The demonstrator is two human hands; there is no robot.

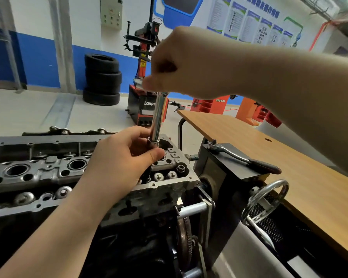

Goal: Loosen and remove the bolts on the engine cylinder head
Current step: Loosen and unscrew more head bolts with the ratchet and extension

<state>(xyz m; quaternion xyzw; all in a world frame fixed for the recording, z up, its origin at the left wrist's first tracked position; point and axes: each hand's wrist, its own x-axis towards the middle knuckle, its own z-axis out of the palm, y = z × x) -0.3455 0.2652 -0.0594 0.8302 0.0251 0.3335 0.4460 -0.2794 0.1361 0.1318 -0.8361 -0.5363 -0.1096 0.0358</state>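
- Stack of black tyres (102, 79): on the floor at the far wall, left of centre.
- Engine cylinder head (48, 169): grey metal, lower left to centre, mounted on a stand; open round bores and several bolt heads (158, 176) visible along its near edge.
- Left hand (121, 163): fingers and thumb curled round the lower end of the socket extension, just above the cylinder head's right end.
- Socket extension (158, 119): chrome, roughly upright, slightly tilted; its tip is hidden by the fingers, so the bolt it presumably sits on cannot be seen.
- Right hand (181, 63): raised, gripping the extension's top end.
- Tyre changer (144, 91): red and black, behind the hands.
- Ratchet wrench (243, 157): lying on a black box beside the table.
- Table (269, 157): wooden top, right.
- Handwheel (266, 199): chrome, lower right.
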